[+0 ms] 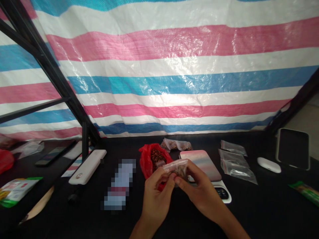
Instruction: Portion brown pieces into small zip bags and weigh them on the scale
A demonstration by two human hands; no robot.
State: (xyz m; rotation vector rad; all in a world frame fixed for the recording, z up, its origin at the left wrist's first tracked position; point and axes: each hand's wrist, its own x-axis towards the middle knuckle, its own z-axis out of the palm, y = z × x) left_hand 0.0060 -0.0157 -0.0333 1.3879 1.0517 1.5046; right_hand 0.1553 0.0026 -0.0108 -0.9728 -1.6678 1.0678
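Between my two hands is a small clear zip bag [180, 165] with brownish contents. My left hand [157, 192] pinches its left side, and my right hand [199, 191] grips its right side, thumbs close together at the front. Just behind my left hand stands an open red plastic bag [147, 162] filled with small reddish-brown pieces [159, 156]. Partly under my right hand is a digital scale [225, 192] with a pinkish, shiny plate [203, 161]. Two filled small zip bags [175, 144] lie behind the red bag.
Several flat clear zip bags [235, 164] lie right of the scale. Further right are a white oval case [269, 165], a dark-screened device [292, 149] and a green packet [305, 192]. On the left are a white power bank [87, 167], a phone [54, 154] and a green-white packet [17, 191]. A striped tarp [174, 79] hangs behind.
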